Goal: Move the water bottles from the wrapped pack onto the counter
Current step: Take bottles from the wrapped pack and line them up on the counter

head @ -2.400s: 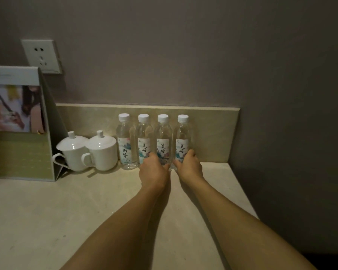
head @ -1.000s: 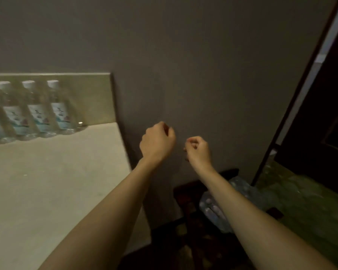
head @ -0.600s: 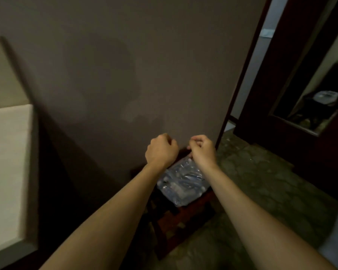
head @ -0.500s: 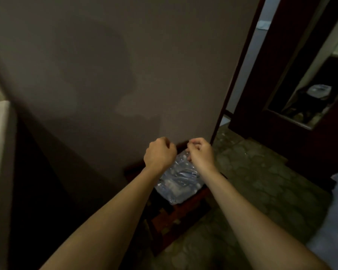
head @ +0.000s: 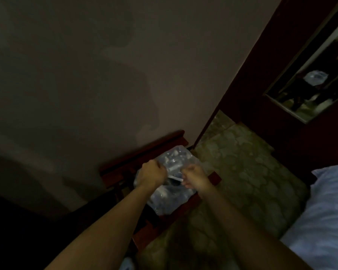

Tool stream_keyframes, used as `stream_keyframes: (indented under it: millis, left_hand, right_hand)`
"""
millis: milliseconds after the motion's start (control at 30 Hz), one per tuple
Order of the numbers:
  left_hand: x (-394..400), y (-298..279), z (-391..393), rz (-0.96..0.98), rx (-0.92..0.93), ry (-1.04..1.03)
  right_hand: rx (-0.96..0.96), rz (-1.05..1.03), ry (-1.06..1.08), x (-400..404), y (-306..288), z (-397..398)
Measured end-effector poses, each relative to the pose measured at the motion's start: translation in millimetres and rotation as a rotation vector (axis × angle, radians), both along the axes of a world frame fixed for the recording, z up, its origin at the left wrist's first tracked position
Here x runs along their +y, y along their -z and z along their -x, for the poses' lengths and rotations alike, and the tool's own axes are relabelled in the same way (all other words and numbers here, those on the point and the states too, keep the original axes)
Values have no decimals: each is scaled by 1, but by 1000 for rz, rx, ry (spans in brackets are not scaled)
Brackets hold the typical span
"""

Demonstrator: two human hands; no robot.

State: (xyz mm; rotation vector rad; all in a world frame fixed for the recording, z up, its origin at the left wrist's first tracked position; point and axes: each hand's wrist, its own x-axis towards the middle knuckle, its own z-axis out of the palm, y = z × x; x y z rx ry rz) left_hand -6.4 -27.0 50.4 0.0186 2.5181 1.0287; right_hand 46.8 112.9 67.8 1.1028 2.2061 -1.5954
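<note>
Both fists over the wrapped pack (head: 170, 199) of water bottles on a dark wood stand (head: 142, 152) by the wall. L hand (head: 152, 175) & R hand (head: 193, 177) curled close together at the wrap's top; actual grip on plastic can't be told.

Dark wooden stand (head: 209, 193), patterned carpet (head: 242, 168), mirror (head: 310, 82), pale bedding (head: 324, 215)

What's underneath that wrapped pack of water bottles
The wrapped pack sits on a dark red wooden stand. Both hands cover its middle, so whether they grip the wrap is unclear.
</note>
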Motion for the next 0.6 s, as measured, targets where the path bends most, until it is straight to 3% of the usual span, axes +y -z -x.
stream_keyframes:
  millis: [133, 300, 333, 400, 433, 467, 500, 533, 600]
  left_hand:
    - [-8, 30, 18, -16, -114, -8]
    - [-4, 65, 25, -64, -242, -13]
    - [0, 70, 26, -85, -267, -21]
    - [10, 80, 25, -102, -291, -27]
    - [15, 84, 24, -97, -299, -29]
    - [21, 88, 24, -90, -310, -32]
    - [26, 92, 23, -85, -322, -36]
    - [31, 96, 22, -75, -333, -36]
    - [40, 106, 22, -29, -353, -22]
  right_hand:
    - [-185, 110, 25, -6, 36, 24]
    - [-280, 62, -93, 1, 71, 44]
    - [-259, 32, -112, 0, 78, 46]
    - [-277, -410, -167, 2, 85, 50]
    - [-254, -256, -121, 4, 86, 63]
    - [-201, -372, -88, 3, 96, 64]
    - [-355, -313, -146, 10, 97, 63]
    - [-377, -436, -334, 12, 111, 55]
    - [-425, -269, -462, 39, 125, 68]
